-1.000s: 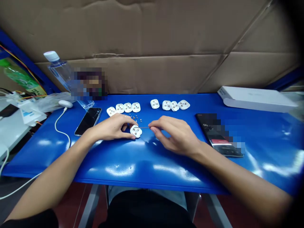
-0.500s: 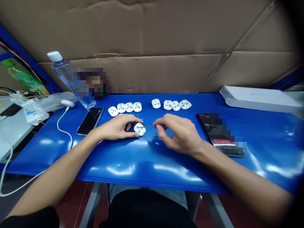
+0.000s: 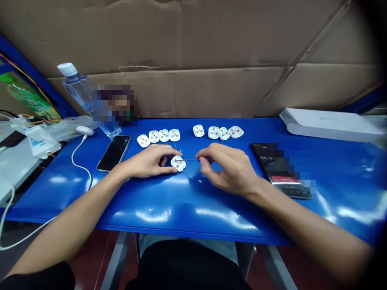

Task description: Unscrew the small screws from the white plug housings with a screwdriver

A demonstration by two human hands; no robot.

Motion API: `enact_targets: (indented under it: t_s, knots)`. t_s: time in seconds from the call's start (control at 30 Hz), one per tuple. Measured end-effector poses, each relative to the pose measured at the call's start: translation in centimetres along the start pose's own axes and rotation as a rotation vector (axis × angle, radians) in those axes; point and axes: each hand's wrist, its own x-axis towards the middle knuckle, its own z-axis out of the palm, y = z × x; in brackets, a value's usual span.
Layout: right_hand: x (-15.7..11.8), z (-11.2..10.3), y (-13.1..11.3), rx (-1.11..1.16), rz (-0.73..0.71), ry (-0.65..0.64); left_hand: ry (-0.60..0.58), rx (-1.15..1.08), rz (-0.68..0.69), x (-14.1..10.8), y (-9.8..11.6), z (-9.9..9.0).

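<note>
My left hand [image 3: 147, 162] holds a white three-pin plug body [image 3: 178, 163] on the blue table [image 3: 193, 209], fingertips against its edge. My right hand [image 3: 228, 169] pinches a thin screwdriver [image 3: 189, 160], whose dark handle is mostly hidden by my fingers. Its metal shaft runs left to the plug's top face, near a small metal insert. Behind my hands, several tiny screws [image 3: 174, 147] lie on the table, partly hidden by my left fingers. Two rows of several white plug bodies [image 3: 164, 135] stand farther back, with a second group [image 3: 223, 133] to the right.
A black phone with a cracked screen [image 3: 114, 153] lies left of my hands, and a second phone [image 3: 272, 169] lies to the right. Farther back stand a water bottle [image 3: 78, 90] and a flat white box [image 3: 328, 125]. A white cable [image 3: 80, 163] trails off the table's left side.
Compared with a second ago, both hands and the held plug body sit slightly farther right, and the plug is turned a little. Both hands keep hold.
</note>
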Motion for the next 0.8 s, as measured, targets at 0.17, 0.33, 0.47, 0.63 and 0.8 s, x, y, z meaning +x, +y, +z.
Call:
enact_targets:
  t_s: [0.17,0.33,0.47,0.63,0.8]
  knots:
    - [-0.1,0.1,0.1,0.005,0.012,-0.02,-0.001,0.023,0.026,0.0,0.0,-0.1]
    - [-0.3,0.0,0.1,-0.017,0.076,-0.059,-0.016,0.031,0.022,0.1,0.1,-0.1]
    - [-0.4,0.0,0.3,-0.065,0.113,-0.062,-0.018,0.039,0.048,0.1,-0.1,0.2]
    - [-0.2,0.1,0.4,0.064,0.268,-0.035,-0.023,0.024,0.086,0.2,-0.2,0.7]
    - [0.0,-0.2,0.5,0.166,0.221,-0.089,-0.061,0.027,0.13,0.1,-0.1,0.8]
